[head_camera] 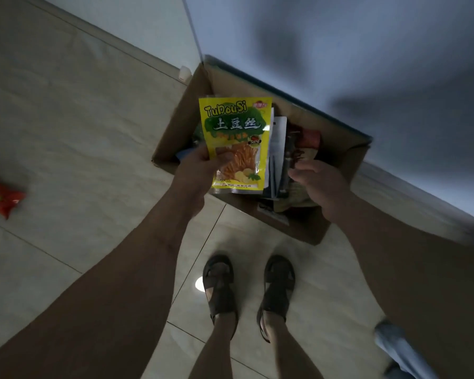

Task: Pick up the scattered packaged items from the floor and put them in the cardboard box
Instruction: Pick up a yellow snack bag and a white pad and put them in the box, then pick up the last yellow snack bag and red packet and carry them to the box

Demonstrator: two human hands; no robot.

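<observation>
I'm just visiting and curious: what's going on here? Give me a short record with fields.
setting: tiled floor, cardboard box against a wall
left hand: holds a yellow snack packet above the box
right hand: over the box's packets, fingers loosely curled; whether it holds anything cannot be told
box contents: several packets already inside
still on floor: red packet at far left
feet: dark sandals

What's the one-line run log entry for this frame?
left hand: holds yellow packet over cardboard box | right hand: reaching into box, grip unclear | floor: red packet left
</observation>
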